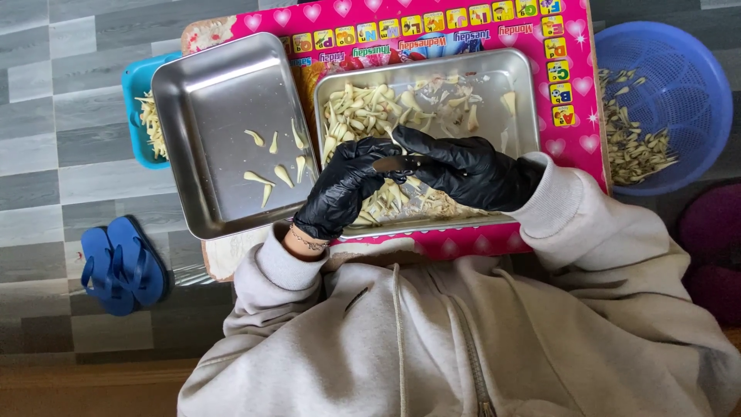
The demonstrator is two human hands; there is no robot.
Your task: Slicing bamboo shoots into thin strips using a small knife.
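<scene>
Garlic cloves, peeling station, viewed from above. Right-hand metal tray (519, 116) sits on a pink table (575, 147) and holds a heap of pale garlic cloves (363, 108) mixed with papery skins; the heap fills most of its near and left parts, so the larger share looks unworked. Left-hand metal tray (208, 116) holds only a few peeled cloves (282, 174), scattered near its right edge, with most of its floor bare; by that count the work appears to be at an early stage. Blue basket (695, 69), beside the table on the right, carries a layer of skins and trimmings (629, 139). Small blue tub (133, 85), partly under the left tray, holds more pale pieces. Left hand (340, 189), in a black glove, is curled over the near edge of the right tray, fingers closed around a small item that cannot be made out. Right hand (463, 170), also gloved in black, meets it from the other side, fingertips pinched against the same spot; a thin blade-like shape (390, 164) shows between the two, though what it is cannot be told for certain. Both grips are clenched, not released. Grey sweatshirt sleeves frame the hands. Blue sandals (123, 265) lie on the floor to the left.
</scene>
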